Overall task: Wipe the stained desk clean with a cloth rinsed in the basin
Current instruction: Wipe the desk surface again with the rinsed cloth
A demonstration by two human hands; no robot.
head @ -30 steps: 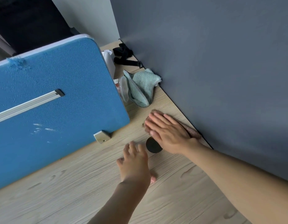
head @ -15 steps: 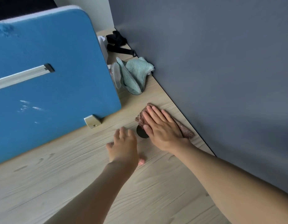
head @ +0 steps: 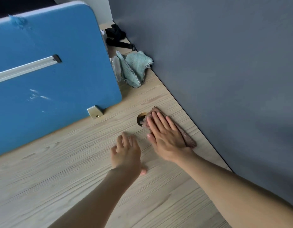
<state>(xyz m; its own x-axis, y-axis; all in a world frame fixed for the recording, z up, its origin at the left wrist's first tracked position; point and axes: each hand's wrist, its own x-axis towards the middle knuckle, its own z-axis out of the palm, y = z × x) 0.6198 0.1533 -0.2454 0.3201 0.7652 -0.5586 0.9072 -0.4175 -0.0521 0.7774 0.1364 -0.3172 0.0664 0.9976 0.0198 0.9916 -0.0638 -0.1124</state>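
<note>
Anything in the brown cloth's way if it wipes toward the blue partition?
Yes: the round cable hole lies partly under the brown cloth at its leading edge, and the metal bracket of the blue partition stands beyond.

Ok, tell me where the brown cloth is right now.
In the head view, the brown cloth lies flat on the desk under the right hand, right of centre by the grey partition, its left edge overlapping the round hole.

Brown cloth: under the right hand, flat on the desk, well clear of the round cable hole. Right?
Not clear of it. The head view shows the brown cloth under the right hand, flat on the desk, but overlapping the right edge of the round cable hole.
</note>
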